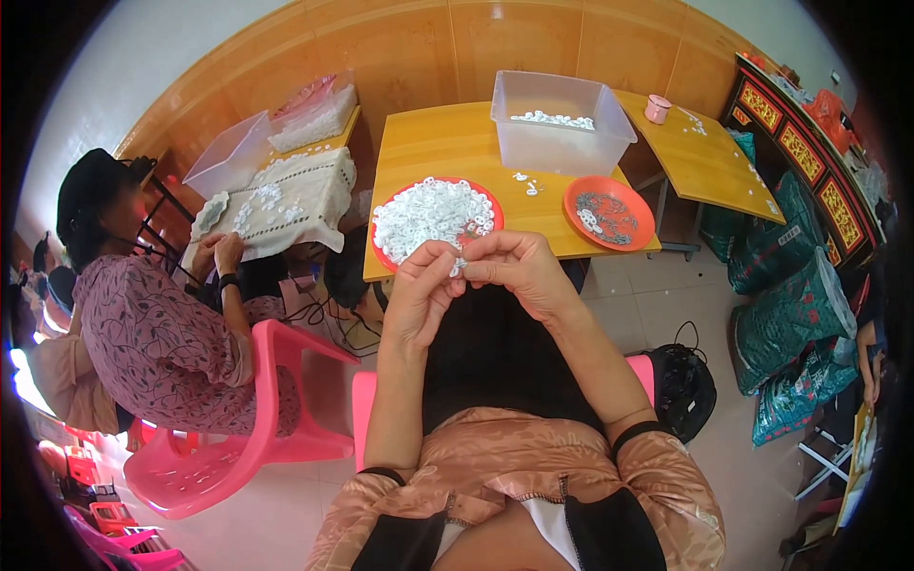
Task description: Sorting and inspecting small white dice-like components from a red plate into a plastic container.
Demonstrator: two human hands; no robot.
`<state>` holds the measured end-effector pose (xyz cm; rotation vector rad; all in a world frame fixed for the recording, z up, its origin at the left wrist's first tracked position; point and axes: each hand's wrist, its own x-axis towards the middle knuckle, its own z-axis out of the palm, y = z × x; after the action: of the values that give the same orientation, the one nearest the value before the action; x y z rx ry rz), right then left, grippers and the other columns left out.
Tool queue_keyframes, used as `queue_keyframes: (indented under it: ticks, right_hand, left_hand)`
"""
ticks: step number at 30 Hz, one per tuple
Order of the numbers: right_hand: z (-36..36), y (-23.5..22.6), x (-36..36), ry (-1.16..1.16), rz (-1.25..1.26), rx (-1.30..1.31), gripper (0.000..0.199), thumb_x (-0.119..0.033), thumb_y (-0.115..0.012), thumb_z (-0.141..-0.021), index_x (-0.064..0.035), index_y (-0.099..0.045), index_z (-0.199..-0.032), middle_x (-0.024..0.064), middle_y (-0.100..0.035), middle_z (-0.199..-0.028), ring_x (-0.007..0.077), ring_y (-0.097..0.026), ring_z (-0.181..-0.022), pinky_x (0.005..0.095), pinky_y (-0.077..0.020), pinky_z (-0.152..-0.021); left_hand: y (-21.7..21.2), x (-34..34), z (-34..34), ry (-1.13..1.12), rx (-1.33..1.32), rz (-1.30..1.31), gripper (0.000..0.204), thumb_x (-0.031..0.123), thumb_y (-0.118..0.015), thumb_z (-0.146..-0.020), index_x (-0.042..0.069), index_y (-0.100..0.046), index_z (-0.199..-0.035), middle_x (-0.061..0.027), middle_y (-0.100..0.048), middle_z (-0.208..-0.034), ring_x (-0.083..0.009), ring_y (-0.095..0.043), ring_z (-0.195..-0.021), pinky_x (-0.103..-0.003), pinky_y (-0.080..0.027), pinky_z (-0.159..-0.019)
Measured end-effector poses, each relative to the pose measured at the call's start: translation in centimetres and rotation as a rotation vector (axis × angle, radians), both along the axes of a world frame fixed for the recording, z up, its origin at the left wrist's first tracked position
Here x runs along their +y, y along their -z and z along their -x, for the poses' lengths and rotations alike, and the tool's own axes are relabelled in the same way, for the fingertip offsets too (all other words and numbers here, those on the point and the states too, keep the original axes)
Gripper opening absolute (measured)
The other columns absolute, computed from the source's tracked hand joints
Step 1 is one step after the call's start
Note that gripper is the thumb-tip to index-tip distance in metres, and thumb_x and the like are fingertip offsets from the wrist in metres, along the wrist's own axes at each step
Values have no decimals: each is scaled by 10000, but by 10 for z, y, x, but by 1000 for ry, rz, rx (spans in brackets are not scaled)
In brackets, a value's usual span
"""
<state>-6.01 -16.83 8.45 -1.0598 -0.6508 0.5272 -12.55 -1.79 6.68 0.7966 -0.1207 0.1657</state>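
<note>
Just past the near edge of the yellow table (428, 138), my left hand (426, 293) and my right hand (519, 278) meet. Their thumbs and forefingers are closed on a small white plastic piece (458, 267), which both hands seem to grip. Its exact shape is partly hidden by my fingers. Directly beyond my hands is a red plate (494, 202) heaped with white ring-like plastic pieces (428, 217). To the right of it, an orange-red plate (644, 221) holds small grey metal parts (614, 211) and a few white pieces at its left side.
A clear plastic bin (562, 147) with white pieces stands at the table's back. A pink cup (657, 108) is on the side table. On the left, a co-worker (162, 333) sits in a pink chair (271, 409) near a cloth-covered table (314, 190). Green sacks (785, 314) stand right.
</note>
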Motion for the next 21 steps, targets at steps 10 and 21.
queue_keyframes:
  ticks: [10, 21]
  right_hand:
    - [5, -12, -5, -66, -19, 92, 239, -23, -663, -770, 49, -614, -992, 93, -651, -833, 134, -632, -749, 232, -502, -663]
    - [8, -4, -4, 9, -31, 35, 200, -19, -666, -765, 36, -616, -951, 84, -649, -794, 114, -617, -700, 212, -478, -627]
  left_hand:
    - [12, -9, -5, 81, -66, 214, 91, 140, -569, -882, 57, -549, -914, -27, -577, -774, -96, -531, -630, -210, -461, -608]
    - [12, -14, -5, 102, -92, 177, 112, 166, -560, -890, 59, -531, -904, -26, -556, -765, -101, -518, -632, -281, -484, -656]
